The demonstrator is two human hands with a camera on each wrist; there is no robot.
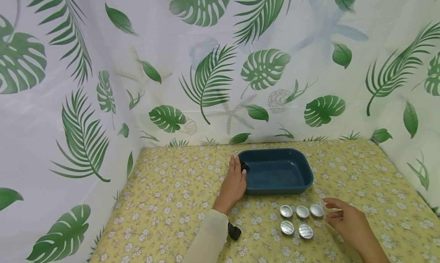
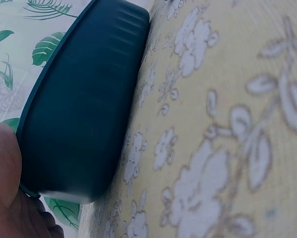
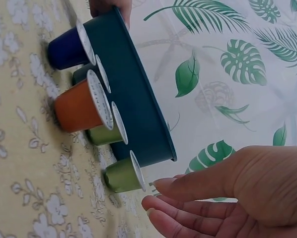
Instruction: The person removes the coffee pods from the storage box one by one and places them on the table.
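Observation:
A dark blue-green plastic tub [image 1: 276, 172] sits toward the back of the table. My left hand [image 1: 234, 181] grips its left end, thumb on one side of the rim and fingers on the other. A small black patch shows beside those fingers. In front of the tub stand several coffee capsules, foil lids up. The right wrist view shows a blue capsule [image 3: 69, 49], a dark green capsule [image 3: 84, 74], an orange capsule [image 3: 79, 109] and two light green capsules [image 3: 121, 176]. My right hand [image 1: 348, 221] holds nothing, its thumb and fingertips close beside the rightmost green capsule.
A yellow flowered cloth [image 1: 165, 202] covers the table. White leaf-print sheets [image 1: 213, 64] hang behind it and at both sides. The black wrist camera [image 1: 234, 231] sticks out beside my left sleeve [image 1: 207, 236].

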